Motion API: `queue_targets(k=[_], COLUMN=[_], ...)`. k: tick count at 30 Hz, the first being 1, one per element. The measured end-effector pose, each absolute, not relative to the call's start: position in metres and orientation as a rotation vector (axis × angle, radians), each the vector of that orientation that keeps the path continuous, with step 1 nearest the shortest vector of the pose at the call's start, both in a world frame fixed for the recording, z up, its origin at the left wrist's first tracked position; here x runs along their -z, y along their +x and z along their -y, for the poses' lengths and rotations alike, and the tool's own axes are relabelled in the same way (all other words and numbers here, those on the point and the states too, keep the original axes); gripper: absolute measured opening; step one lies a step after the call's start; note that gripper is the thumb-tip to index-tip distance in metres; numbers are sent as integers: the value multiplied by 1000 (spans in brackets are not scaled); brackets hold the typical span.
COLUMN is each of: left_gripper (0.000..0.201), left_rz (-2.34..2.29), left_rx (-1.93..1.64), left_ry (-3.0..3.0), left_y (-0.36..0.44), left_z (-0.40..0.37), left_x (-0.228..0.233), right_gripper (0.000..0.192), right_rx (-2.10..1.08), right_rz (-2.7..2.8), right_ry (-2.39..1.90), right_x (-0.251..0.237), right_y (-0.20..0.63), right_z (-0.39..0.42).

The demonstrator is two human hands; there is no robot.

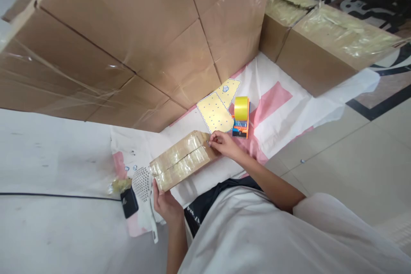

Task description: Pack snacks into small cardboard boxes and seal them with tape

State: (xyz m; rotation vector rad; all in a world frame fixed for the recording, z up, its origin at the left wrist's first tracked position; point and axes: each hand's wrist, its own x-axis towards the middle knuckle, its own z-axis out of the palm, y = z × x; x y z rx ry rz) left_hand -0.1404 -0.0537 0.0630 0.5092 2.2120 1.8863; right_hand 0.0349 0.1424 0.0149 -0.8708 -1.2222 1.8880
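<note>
A small taped cardboard box (183, 159) lies on a white and pink printed sheet (279, 107) spread over the floor, just in front of the person's lap. The left hand (167, 203) grips the box's near-left end, fingers curled around its edge. The right hand (224, 143) rests on the far-right end, fingertips pinched together at the corner, apparently on the tape there, though what they nip is too small to tell. Just beyond the right hand stands an orange tape dispenser (241, 117) loaded with a yellowish roll, and beside it to the left lies a yellow dotted card (218, 109). Left of the box, a white perforated scoop (143, 184) and a small black object (129, 201) lie on the sheet's edge, with a thin black cable (58, 196) running left across the pale floor (48, 158). Large stacked cardboard cartons (128, 38) wrapped in clear tape fill the far left, and another long taped carton (324, 47) sits far right. Beige tiles with a dark border (369, 137) cover the right side.
</note>
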Motion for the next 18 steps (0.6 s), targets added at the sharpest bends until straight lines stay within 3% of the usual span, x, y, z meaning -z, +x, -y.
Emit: queue_targets(k=[6,13,18], left_gripper=[72,70,58], left_rz=[-2255,-2276,-2272], left_rx=[-1895,-1976,-1980], left_ry=[509,489,467], left_y=[-130,-125,-128], left_z=[52,50,51], left_x=[-62,-58,-59], right_gripper=[18,32,39], right_rx=[-1486,-1543,-1575], right_rz=[1376,1506,1570], right_ry=[-921,-759,-680], right_x=[-15,-10,-7], right_y=[37,51,51], right_z=[-115,-110,-111])
